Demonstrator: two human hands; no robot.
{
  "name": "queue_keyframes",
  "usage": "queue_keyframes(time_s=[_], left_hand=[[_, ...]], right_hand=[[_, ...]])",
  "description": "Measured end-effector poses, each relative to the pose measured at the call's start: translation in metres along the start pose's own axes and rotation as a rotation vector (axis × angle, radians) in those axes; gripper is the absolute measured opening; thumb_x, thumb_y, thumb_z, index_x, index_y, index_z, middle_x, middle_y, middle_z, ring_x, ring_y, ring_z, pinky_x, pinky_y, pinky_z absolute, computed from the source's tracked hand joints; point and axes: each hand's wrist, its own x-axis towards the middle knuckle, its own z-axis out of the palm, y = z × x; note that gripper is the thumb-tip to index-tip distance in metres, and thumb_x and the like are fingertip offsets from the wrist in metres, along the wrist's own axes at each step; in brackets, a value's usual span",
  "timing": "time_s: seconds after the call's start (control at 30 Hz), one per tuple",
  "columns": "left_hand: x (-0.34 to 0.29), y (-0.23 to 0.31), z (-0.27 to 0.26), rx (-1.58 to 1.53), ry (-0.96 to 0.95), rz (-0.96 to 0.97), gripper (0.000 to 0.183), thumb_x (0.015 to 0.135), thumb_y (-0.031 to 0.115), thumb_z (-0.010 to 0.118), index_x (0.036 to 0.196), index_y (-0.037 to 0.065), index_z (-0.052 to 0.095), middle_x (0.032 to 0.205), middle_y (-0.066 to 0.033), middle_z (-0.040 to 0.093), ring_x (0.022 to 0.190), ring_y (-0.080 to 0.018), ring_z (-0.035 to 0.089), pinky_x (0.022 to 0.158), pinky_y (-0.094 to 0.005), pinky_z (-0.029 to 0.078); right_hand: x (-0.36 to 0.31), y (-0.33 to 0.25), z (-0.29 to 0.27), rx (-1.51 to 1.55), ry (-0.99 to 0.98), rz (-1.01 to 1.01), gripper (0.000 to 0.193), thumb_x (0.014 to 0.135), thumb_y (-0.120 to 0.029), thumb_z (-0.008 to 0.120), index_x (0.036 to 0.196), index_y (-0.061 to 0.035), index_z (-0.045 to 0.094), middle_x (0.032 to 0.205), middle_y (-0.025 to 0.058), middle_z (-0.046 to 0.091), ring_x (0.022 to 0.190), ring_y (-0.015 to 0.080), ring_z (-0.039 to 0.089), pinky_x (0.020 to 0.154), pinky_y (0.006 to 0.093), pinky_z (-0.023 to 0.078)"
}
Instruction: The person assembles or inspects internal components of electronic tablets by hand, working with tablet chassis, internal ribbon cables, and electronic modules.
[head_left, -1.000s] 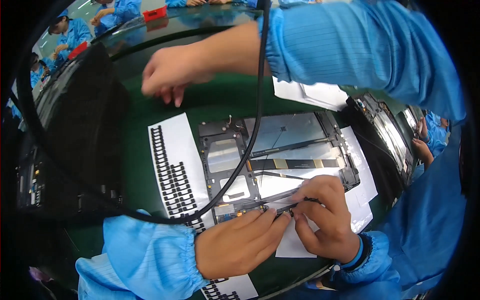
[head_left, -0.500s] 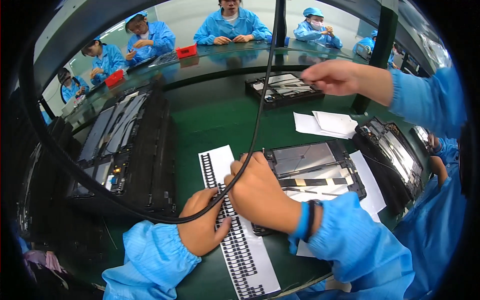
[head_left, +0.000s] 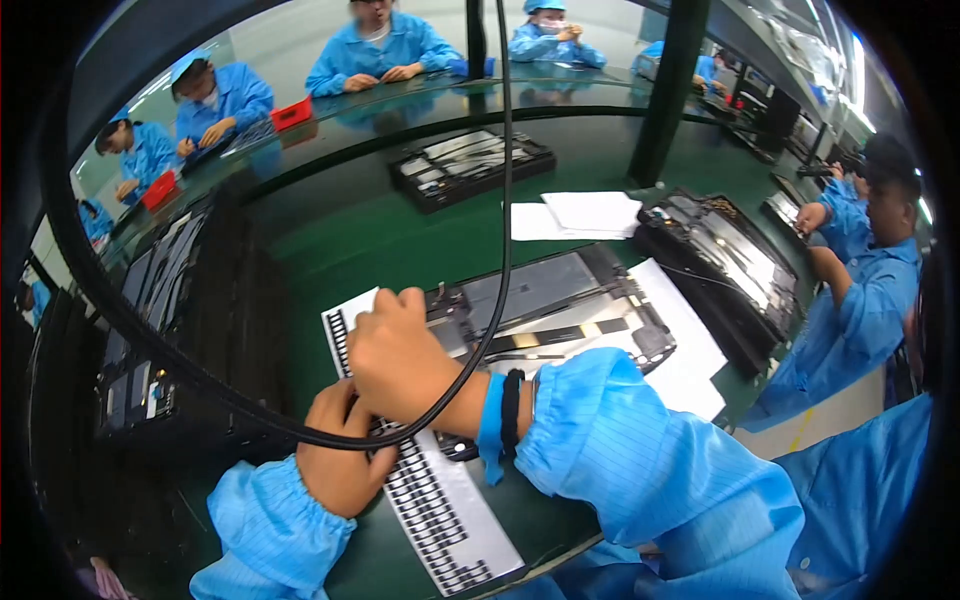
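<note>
A long white sheet with rows of small black adhesive pads (head_left: pixel 432 512) lies slantwise on the green bench. My left hand (head_left: pixel 335 455) rests on its left edge, thumb laid out on the sheet and apart from the fingers, which are partly covered by the other hand. Over the sheet's upper part, my right hand (head_left: pixel 405 360) is closed with its fingers bent down; whatever it pinches is hidden. Just right of it lies an opened tablet-like device (head_left: pixel 545 300) with a grey panel, black flex strips and silvery plates, partly behind my right wrist and sleeve.
A black cable (head_left: pixel 508 200) loops across in front of my hands. Stacked black device housings (head_left: pixel 150 300) stand left. Other opened units lie at the back (head_left: pixel 470 165) and right (head_left: pixel 725 265), near white papers (head_left: pixel 575 215). A dark post (head_left: pixel 670 100) rises behind; co-workers sit around.
The view has swung to the right, so everything sits further left. A co-worker's arm that reached over the far unit has withdrawn. My hands stay at the sheet, the right closer over the left.
</note>
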Motion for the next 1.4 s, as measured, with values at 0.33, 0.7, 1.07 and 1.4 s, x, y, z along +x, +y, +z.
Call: queue_keyframes(time_s=[0.33, 0.7, 1.07, 1.4], left_hand=[[0.018, 0.056, -0.024, -0.277, -0.231, 0.334, 0.04, 0.055, 0.004, 0.066, 0.094, -0.001, 0.058, 0.1, -0.0194, 0.055, 0.092, -0.0352, 0.053, 0.078, -0.0426, 0.043], [0.086, 0.093, 0.045, -0.287, -0.217, 0.781, 0.026, 0.064, 0.005, 0.056, 0.086, -0.009, 0.058, 0.094, -0.0191, 0.057, 0.082, -0.0303, 0.057, 0.067, -0.0345, 0.05], [0.082, 0.095, 0.038, -0.391, -0.156, 0.654, 0.033, 0.053, 0.004, 0.054, 0.081, -0.013, 0.057, 0.086, -0.0224, 0.055, 0.087, -0.0348, 0.056, 0.074, -0.0388, 0.049], [0.084, 0.095, 0.038, -0.363, -0.18, 0.687, 0.031, 0.055, 0.004, 0.055, 0.082, -0.013, 0.056, 0.086, -0.0217, 0.055, 0.087, -0.0339, 0.056, 0.074, -0.038, 0.049]], right_hand=[[-0.123, 0.06, -0.191, 0.731, -0.353, 0.506, 0.004, 0.073, -0.005, 0.057, 0.071, -0.0016, 0.055, 0.085, 0.0117, 0.055, 0.088, 0.0249, 0.05, 0.079, 0.0348, 0.038], [-0.133, 0.101, -0.15, 0.798, -0.213, 0.671, 0.002, 0.066, -0.002, 0.058, 0.068, -0.0026, 0.057, 0.103, 0.0106, 0.055, 0.102, 0.0252, 0.046, 0.09, 0.0335, 0.03], [-0.134, 0.106, -0.149, 0.772, -0.254, 0.763, 0.006, 0.066, -0.002, 0.059, 0.072, -0.0022, 0.057, 0.103, 0.011, 0.055, 0.101, 0.0258, 0.047, 0.089, 0.0336, 0.032], [-0.135, 0.105, -0.146, 0.735, -0.262, 0.784, 0.009, 0.066, -0.002, 0.059, 0.075, -0.0019, 0.057, 0.104, 0.0113, 0.055, 0.1, 0.0264, 0.048, 0.088, 0.0337, 0.034]])
